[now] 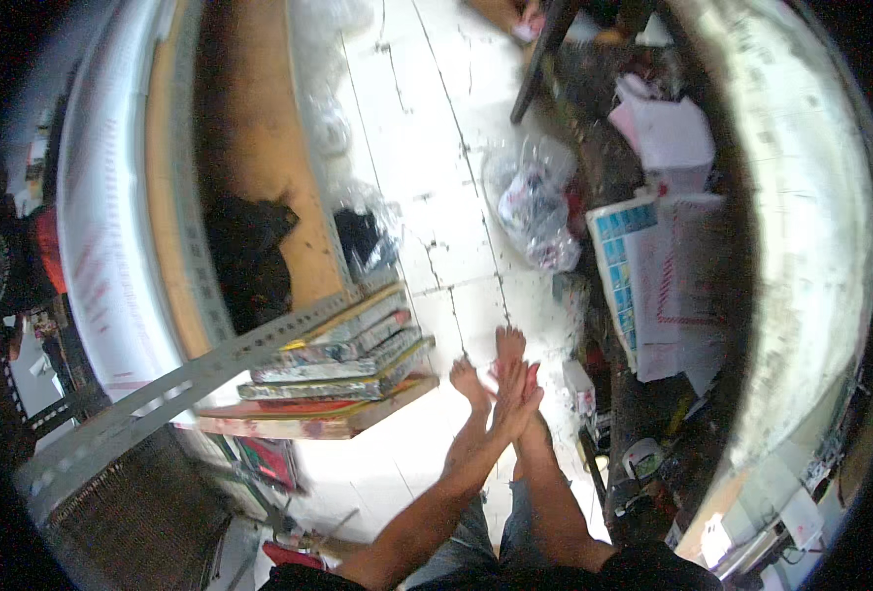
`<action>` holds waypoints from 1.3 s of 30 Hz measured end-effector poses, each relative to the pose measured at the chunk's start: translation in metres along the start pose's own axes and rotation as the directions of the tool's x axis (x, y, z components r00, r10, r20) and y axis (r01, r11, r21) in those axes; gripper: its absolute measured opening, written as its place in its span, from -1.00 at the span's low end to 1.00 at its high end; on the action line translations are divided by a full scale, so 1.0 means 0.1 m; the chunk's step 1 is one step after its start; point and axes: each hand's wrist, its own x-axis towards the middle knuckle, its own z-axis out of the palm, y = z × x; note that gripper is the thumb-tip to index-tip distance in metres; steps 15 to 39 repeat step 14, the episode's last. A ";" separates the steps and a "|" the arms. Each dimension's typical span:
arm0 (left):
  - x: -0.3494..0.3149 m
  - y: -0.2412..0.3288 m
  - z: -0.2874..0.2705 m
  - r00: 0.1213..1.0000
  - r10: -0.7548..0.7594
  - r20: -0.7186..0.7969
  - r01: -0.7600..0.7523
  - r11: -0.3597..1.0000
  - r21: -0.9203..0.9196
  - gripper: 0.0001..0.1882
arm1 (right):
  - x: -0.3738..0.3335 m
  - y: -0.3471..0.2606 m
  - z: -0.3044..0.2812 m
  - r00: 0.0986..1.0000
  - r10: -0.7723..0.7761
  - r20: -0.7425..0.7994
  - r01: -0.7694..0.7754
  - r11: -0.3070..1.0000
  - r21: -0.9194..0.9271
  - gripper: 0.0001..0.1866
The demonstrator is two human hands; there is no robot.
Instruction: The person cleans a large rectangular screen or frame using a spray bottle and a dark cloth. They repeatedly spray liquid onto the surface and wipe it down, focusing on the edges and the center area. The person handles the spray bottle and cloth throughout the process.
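Observation:
In front of me my two hands overlap, pressed together above the floor. My left hand (517, 404) lies across the other, its fingers stretched out and nothing visible in them. Under and beside it is my right hand (533, 424), partly hidden, with its fingers blurred. Reddish fingertips show at the far side of the hands, but I cannot tell which hand they belong to. My bare feet (509, 342) stand on the white tiles (446, 315) just beyond. No tool or other object shows between the hands.
At left, a metal-framed shelf (303, 330) holds a stack of books or boards (348, 360), with black cloth (249, 256) behind. Clear plastic bags (535, 212) lie on the floor ahead. At right, a dark, cluttered bench (643, 424) carries papers (688, 286).

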 end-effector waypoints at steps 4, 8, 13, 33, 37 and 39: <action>-0.56 0.21 -0.40 0.991 0.080 -0.104 -0.069 0.992 0.102 -0.24 | -1.14 -0.60 0.78 0.859 0.511 0.032 -0.509 0.845 0.161 -0.10; -0.96 0.67 -0.72 0.990 -0.014 -0.141 0.053 0.959 0.277 -0.29 | -1.68 -1.02 1.01 0.844 0.494 0.208 -0.517 0.852 0.075 -0.09; -1.10 0.86 -1.03 0.997 -0.070 0.017 0.061 0.950 0.306 -0.18 | -2.51 -1.92 1.11 0.794 0.390 0.466 -0.285 0.917 -0.281 -0.19; -1.19 0.97 -1.13 0.995 -0.058 0.087 0.026 0.944 0.330 -0.13 | -2.64 -2.01 1.00 0.844 0.374 0.385 -0.207 0.889 -0.410 -0.22; -1.19 0.97 -1.13 0.995 -0.058 0.087 0.026 0.944 0.330 -0.13 | -2.64 -2.01 1.00 0.844 0.374 0.385 -0.207 0.889 -0.410 -0.22; -1.19 0.97 -1.13 0.995 -0.058 0.087 0.026 0.944 0.330 -0.13 | -2.64 -2.01 1.00 0.844 0.374 0.385 -0.207 0.889 -0.410 -0.22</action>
